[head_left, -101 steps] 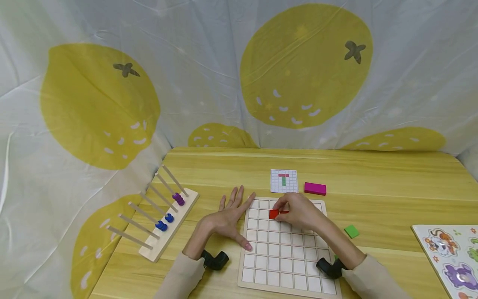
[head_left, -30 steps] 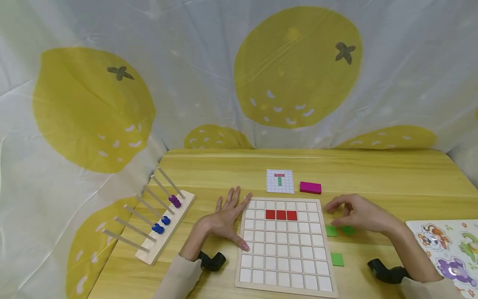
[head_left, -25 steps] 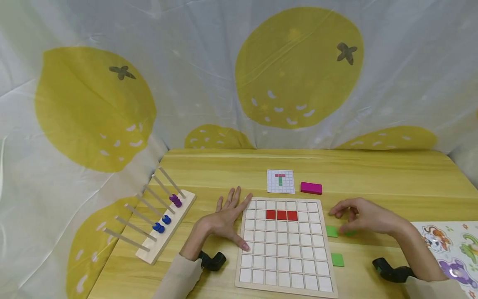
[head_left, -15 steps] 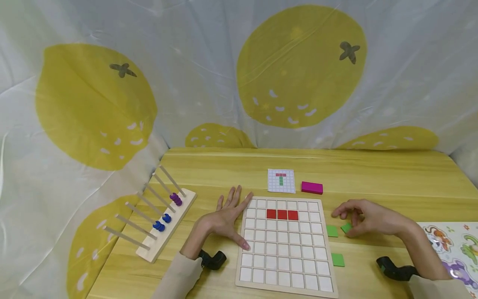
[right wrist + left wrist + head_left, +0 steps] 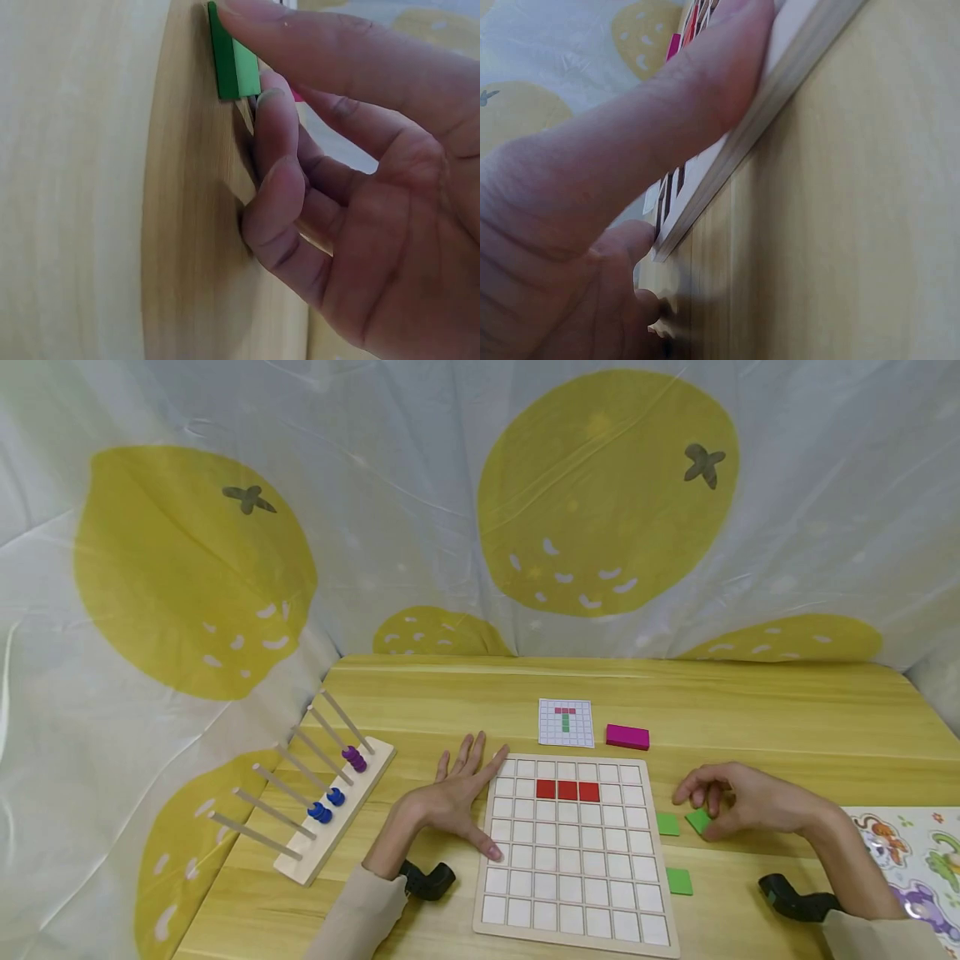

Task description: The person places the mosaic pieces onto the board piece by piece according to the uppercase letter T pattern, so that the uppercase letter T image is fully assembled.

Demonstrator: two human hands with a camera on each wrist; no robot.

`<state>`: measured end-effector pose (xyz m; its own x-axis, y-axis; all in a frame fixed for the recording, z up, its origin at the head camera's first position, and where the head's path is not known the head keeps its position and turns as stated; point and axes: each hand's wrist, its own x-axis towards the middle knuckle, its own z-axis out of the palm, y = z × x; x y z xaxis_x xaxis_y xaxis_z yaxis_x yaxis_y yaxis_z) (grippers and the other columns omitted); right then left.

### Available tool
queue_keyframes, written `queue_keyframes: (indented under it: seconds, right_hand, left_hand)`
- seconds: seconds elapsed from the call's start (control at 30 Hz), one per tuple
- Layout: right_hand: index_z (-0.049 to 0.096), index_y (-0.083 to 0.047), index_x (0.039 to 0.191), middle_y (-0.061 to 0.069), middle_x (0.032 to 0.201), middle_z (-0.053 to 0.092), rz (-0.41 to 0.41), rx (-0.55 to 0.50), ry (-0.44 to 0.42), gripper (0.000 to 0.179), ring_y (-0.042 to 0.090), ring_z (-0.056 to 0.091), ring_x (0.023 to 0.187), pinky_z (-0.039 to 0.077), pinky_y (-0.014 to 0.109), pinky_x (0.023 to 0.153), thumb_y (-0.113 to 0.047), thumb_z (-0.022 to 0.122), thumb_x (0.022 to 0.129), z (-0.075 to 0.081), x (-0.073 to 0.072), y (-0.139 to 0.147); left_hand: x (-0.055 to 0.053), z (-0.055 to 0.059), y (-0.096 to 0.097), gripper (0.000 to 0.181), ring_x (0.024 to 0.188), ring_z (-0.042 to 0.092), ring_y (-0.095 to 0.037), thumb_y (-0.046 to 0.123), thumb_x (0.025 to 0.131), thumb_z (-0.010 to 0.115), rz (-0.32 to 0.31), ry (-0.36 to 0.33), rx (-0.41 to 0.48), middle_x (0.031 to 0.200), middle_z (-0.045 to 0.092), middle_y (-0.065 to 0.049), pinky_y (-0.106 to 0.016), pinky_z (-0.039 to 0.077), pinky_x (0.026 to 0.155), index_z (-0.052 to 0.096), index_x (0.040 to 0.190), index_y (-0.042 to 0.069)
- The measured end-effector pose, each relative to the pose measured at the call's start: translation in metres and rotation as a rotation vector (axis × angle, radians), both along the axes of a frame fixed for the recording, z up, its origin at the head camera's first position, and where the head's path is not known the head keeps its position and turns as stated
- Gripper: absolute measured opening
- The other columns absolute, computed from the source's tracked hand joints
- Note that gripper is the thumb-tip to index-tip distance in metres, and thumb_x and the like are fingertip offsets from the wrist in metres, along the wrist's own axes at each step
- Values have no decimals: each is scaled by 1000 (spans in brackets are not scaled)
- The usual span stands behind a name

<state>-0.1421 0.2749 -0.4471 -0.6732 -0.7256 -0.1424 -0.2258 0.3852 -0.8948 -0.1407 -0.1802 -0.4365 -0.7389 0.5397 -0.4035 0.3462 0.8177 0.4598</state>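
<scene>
My left hand (image 5: 457,806) rests with spread fingers along the left edge of the wooden grid board (image 5: 543,893), its thumb on the frame. Three red tiles (image 5: 567,791) sit in a row in the board's second row. To the right of the board, my right hand (image 5: 757,797) has its thumb at the edge of a green tile (image 5: 699,821), fingers bent around it. In the right wrist view the green tile (image 5: 225,64) shows between thumb and a curled fingertip; the contact on its far side is hidden. Other green tiles (image 5: 667,824) lie close to the board.
A pattern card (image 5: 566,723) with a red and green T lies behind the board, beside a magenta block (image 5: 627,737). On the left stands a wooden peg rack (image 5: 337,810) with blue and purple rings. An animal picture board (image 5: 926,860) lies at the right.
The right hand has left the board, where the three red tiles now lie in a row, and moved right to the green tile. The left hand has stayed at the board's edge.
</scene>
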Motion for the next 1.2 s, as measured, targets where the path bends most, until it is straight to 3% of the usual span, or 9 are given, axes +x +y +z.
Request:
queue_keyframes:
  seconds: [0.27,0.6,0.93,1.2]
  right_hand:
    - [65,-2,117,11,104,66,9,7,18,37,20,56,84,50,25,70,-10,82,85,0,0,1]
    - [69,-2,109,6,98,68,-64,72,24,30,12,56,78,51,23,67,-12,84,85,1,2,-7]
    - [66,3,112,6,96,64,-63,71,3,37,13,56,76,51,24,65,-9,85,82,3,2,-9]
    - [68,1,105,7,91,64,-109,114,-6,33,9,55,74,51,23,64,-9,87,80,3,2,-11]
  left_hand:
    - [0,0,0,146,158,-26,-37,54,67,95,4,-4,5,169,-28,-20,-64,-15,126,-6,168,22]
    - [0,0,0,145,158,-26,-38,54,67,94,1,1,8,169,-28,-20,-64,-15,126,-6,167,22]
    - [0,1,0,145,158,-26,-38,54,68,94,-3,7,6,169,-27,-20,-65,-14,126,-6,167,21]
    - [0,0,0,145,158,-27,-37,54,68,94,-2,4,6,169,-28,-20,-65,-15,126,-6,167,22]
